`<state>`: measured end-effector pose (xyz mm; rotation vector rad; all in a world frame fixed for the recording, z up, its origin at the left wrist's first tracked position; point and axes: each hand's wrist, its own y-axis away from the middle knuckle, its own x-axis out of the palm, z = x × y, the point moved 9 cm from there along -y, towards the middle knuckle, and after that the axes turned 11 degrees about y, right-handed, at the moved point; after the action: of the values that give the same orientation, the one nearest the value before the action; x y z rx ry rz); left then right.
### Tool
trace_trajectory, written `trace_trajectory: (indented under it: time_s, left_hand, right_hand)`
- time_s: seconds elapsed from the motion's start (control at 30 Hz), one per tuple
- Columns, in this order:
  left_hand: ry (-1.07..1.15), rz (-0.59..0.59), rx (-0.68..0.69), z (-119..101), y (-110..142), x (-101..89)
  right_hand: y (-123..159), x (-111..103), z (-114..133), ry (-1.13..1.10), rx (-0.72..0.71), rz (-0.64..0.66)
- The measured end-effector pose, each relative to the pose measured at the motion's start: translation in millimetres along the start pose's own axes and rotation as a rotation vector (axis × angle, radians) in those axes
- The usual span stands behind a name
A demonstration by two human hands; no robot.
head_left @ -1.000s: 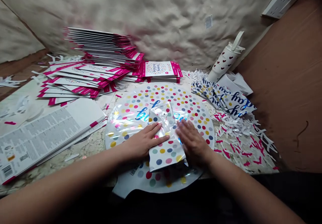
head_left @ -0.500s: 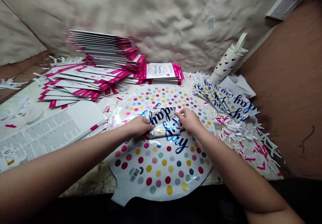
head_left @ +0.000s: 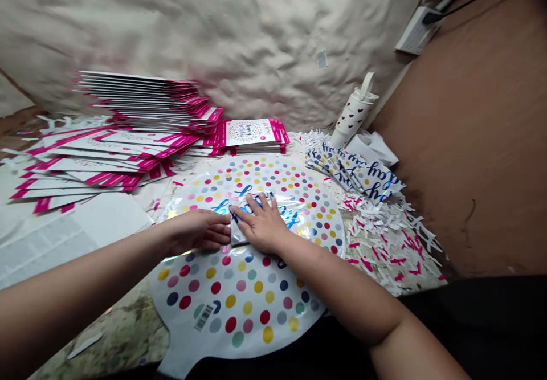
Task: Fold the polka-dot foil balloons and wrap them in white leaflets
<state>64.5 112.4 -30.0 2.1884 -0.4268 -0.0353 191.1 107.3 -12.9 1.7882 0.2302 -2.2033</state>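
A small folded silver foil packet (head_left: 238, 235) with blue lettering lay under the palm of the person's right hand (head_left: 262, 224), its left edge just touching the fingertips of the left hand (head_left: 199, 231). Both hands were open, neither clenched nor gripping. The right hand lay flat and palm down, fingers spread and pointing left across the packet. The left hand lay flat from the other side, fingers together and pointing right. Both forearms reached in from the lower corners, angled toward each other.

The packet sat near the middle of one round white foil balloon (head_left: 239, 306) printed with multicoloured polka dots, its neck toward the person. Beyond the balloon were many white packs with magenta edges (head_left: 141, 106), in stacks and loose fans, too many to count. To the balloon's right lay a fan of several folded foil balloons with navy lettering (head_left: 354, 169), and white and pink paper shreds (head_left: 384, 243). One white tumbler with red hearts (head_left: 352, 115) stood upright past the balloon's far right edge.
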Motion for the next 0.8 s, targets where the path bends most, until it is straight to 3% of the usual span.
trace_trajectory:
  time_s: [0.13,0.23,0.3,0.4,0.47,0.5,0.53,0.6,0.67,0.7,0.73,0.8]
  left_hand:
    - [-0.052,-0.036,0.022,-11.4,-10.6,13.9]
    - [0.132,0.096,0.125,-27.1,0.8,46.6]
    - [0.1,0.239,0.236,-30.5,20.3,77.9]
    - [-0.408,0.459,0.474,-7.5,58.2,132.2]
    - [-0.883,0.56,0.683,24.2,79.0,163.1]
    - [-1.087,0.603,0.77,42.3,84.8,174.2]
    - [-1.26,0.627,0.826,59.5,85.9,181.3]
    - [-1.502,0.624,0.868,84.6,77.9,185.3]
    - [-1.622,0.553,0.886,93.4,65.6,181.0]
    - [-1.645,0.51,0.916,92.8,61.9,178.0]
    - [-1.649,0.476,0.963,90.5,61.2,175.4]
    - [-1.633,0.438,1.071,85.3,66.7,170.5]
  right_hand:
    - [13.5,-14.2,9.5,-0.164,-0.187,-0.084]
    - [38.8,-38.7,0.5,-0.352,-0.233,-0.303]
    - [63.2,-59.1,-35.1,-0.567,-0.048,-0.477]
    - [127.2,-100.6,-118.8,-0.666,0.43,-0.851]
    - [178.7,-144.9,-159.9,-0.312,0.687,-1.156]
    - [190.4,-164.2,-172.5,-0.087,0.746,-1.212]
    - [189.6,-176.8,-186.3,0.101,0.783,-1.176]
    - [161.4,-177.0,-225.6,0.305,0.86,-0.882]
    - [124.0,-145.9,-270.1,0.289,0.936,-0.472]
    - [109.8,-129.5,-286.6,0.25,0.959,-0.345]
    - [98.6,-115.1,-300.1,0.212,0.98,-0.258]
    - [85.0,-98.3,-320.0,0.159,1.017,-0.203]
